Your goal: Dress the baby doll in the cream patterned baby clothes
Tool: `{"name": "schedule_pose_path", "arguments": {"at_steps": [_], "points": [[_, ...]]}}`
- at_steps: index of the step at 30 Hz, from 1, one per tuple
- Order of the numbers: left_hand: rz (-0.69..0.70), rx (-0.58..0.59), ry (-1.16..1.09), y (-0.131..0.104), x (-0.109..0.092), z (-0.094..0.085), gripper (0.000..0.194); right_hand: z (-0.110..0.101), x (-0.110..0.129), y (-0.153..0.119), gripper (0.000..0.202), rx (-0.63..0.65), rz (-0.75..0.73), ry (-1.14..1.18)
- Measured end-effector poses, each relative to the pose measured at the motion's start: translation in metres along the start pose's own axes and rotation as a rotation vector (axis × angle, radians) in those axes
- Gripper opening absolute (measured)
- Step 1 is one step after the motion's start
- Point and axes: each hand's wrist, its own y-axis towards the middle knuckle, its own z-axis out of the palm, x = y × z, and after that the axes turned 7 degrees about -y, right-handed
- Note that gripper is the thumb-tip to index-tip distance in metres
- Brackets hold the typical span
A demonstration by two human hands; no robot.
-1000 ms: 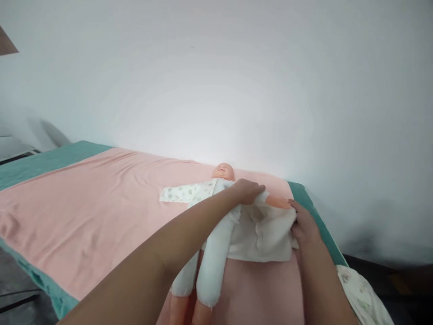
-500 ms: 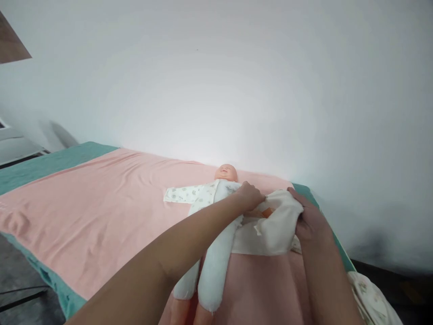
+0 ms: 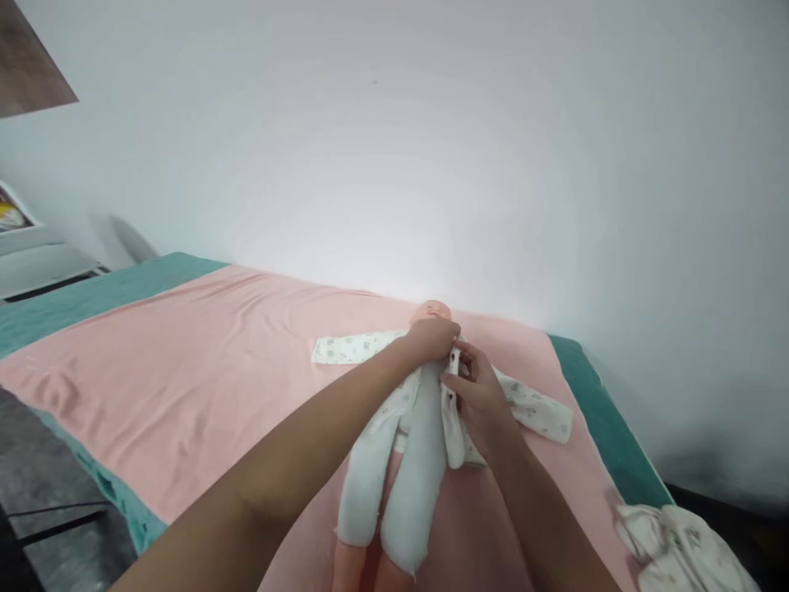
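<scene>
Both hands on the doll's chest. My left hand (image 3: 433, 339) is closed, pinching the top of the printed baby shirt (image 3: 521, 403) just under the doll's chin; my right hand (image 3: 477, 393) grips the shirt's right front panel at its edge, fingers curled round the fabric beside the placket. Judging by the grip, the two panels are being held together over the torso so they line up.

Baby doll (image 3: 419, 427) lies on its back, feet toward me, head (image 3: 433, 312) at the far end. White cloth legs (image 3: 394, 485) point at the camera, close together, bare plastic feet at the bottom edge of the view.

Shirt sleeves are spread flat out to either side; no doll arm visible, so can't tell if the arms are in them.

Doll rests on a pink sheet (image 3: 185, 362) over a green mattress (image 3: 610, 436). A second crumpled printed garment (image 3: 675, 543) sits near the bed's right corner, well apart from the doll.

Behind: plain white wall (image 3: 431, 148).
</scene>
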Motion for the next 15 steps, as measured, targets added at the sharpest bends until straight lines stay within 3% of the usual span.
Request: {"name": "schedule_pose_path", "arguments": {"at_steps": [4, 7, 10, 15], "points": [[0.021, -0.044, -0.193, -0.018, 0.014, -0.017, 0.038, 0.009, -0.001, -0.006, 0.053, 0.03, 0.007, -0.197], [0.047, 0.076, -0.457, -0.032, 0.02, -0.024, 0.056, 0.014, 0.0, -0.011, 0.041, 0.03, -0.025, -0.31], [0.066, 0.179, -0.549, -0.036, 0.023, -0.025, 0.063, 0.016, 0.001, -0.013, 0.031, 0.005, -0.094, -0.366], [0.009, -0.007, -0.577, -0.025, 0.025, -0.009, 0.041, 0.012, 0.012, -0.018, 0.029, 0.04, -0.123, -0.66]]}}
